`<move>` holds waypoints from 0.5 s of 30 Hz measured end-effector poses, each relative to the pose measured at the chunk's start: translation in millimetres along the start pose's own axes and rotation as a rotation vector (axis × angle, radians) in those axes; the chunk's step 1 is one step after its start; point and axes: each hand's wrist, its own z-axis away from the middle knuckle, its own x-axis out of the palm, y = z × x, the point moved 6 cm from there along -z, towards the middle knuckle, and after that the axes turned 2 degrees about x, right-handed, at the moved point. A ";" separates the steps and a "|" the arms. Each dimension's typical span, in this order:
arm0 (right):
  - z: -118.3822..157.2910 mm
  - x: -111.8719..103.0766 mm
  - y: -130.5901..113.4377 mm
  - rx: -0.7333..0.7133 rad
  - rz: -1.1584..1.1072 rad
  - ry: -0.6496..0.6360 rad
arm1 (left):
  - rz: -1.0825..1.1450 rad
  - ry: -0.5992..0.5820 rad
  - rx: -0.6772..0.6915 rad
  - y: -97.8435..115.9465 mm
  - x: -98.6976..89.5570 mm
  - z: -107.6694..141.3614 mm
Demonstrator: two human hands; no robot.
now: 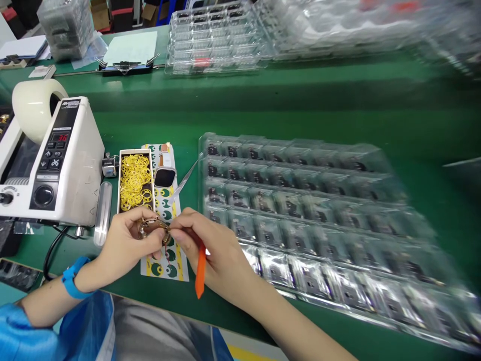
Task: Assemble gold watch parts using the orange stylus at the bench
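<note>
A small round, gold-coloured ring-shaped part [143, 230] is pinched between the thumb and fingers of my left hand [130, 245]. My right hand [216, 248] meets it from the right, thumb and forefinger pressed together at the part's edge. An orange, flat, pointed strip like a tool handle [200, 276] sticks out below the right hand's curled fingers. Whatever lies between the right fingertips is too small to make out. Under both hands is a sheet of stickers [182, 255] with green and yellow round shapes. Just beyond my left hand stands a box [119, 180] of yellow ring-shaped pieces [134, 178].
A white tape dispenser [80, 170] with a tape roll [32, 108] stands left. A smartwatch [165, 175] lies on the stickers. Right, a large clear tray [285, 205] holds small dark parts. Behind are a clipboard [130, 47] and another clear tray [214, 45].
</note>
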 end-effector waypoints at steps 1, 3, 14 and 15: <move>-0.1 0.4 0.2 0.006 0.008 -0.008 | -0.003 0.002 -0.001 0.3 0.2 0.0; -1.2 -0.1 0.9 0.023 -0.008 -0.042 | 0.001 -0.001 0.002 1.4 1.0 -0.2; -2.0 1.9 8.2 0.176 -0.155 -0.237 | 0.042 -0.056 0.095 3.8 1.4 -1.3; -2.0 2.4 9.6 0.222 -0.181 -0.222 | 0.025 -0.055 0.119 4.2 1.3 -1.2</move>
